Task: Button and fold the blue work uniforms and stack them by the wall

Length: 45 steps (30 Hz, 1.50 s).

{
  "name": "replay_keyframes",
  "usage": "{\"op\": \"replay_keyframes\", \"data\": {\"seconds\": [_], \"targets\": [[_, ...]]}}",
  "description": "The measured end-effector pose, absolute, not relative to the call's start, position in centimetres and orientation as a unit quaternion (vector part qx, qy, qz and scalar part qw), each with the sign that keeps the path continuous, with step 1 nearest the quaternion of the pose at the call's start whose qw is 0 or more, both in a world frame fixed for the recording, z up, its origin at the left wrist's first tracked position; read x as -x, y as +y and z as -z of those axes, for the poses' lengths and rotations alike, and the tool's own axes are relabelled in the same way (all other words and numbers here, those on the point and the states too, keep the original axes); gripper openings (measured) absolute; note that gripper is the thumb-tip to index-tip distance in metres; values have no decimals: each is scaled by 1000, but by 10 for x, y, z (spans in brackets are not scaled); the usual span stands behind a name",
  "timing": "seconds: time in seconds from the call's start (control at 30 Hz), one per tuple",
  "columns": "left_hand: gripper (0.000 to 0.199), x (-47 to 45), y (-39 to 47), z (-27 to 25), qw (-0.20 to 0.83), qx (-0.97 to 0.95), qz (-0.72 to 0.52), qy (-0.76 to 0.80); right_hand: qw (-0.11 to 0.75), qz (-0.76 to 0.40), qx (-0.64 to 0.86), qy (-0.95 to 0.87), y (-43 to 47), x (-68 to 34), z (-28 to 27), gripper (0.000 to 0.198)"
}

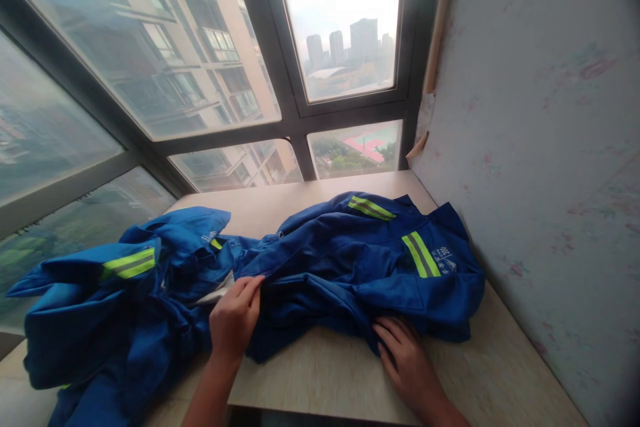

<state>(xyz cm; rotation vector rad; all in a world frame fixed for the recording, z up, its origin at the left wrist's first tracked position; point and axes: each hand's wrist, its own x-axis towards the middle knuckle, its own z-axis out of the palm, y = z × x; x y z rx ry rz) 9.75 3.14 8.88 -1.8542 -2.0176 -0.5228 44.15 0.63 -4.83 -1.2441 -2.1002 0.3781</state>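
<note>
Outside, a tall building fills much of the view beyond a dark window frame, with greenery visible lower down. To the right of the frame stands a pale wall with a faint floral pattern; its covering is lifting in a torn edge beside the frame. A light wood-grain tabletop runs between the window and the person and meets the wall on the right.

On the tabletop lies a blue jacket, spread sideways and wrinkled, its collar end close to the wall. A second blue garment is heaped to its left, in loose folds. The two meet near the middle of the tabletop; the exact boundary between them cannot be determined.

The right hand is at the near edge of the jacket, palm down, fingers bent over the cloth. Whether it grips or merely rests there cannot be told. The left hand is pinching a fold of the jacket between thumb and fingers, at the end farther from the wall.

The jacket carries two yellow-and-grey bands, a near band and a far band. A similar strip crosses the heaped garment. A patch of white cloth shows just beside the left hand. White lettering is marked on the jacket beside the near band; its wording is too small to read reliably.
</note>
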Motion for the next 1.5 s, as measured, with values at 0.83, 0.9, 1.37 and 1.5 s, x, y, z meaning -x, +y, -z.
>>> {"op": "replay_keyframes", "data": {"seconds": [0.83, 0.9, 1.37, 1.5], "targets": [[32, -71, -53, -29, 157, 654, 71, -737, 266, -73, 538, -796, 172, -437, -56, 29], [31, -76, -47, -36, 155, 655, 67, -737, 265, -66, 543, -794, 181, -446, -55, 33], [35, -53, -27, -56, 187, 663, 88, -719, 228, -20, 555, -800, 173, -509, -76, 27], [33, -44, -25, -57, 170, 656, 81, -731, 197, -3, 530, -825, 130, -531, -63, 7]]}}
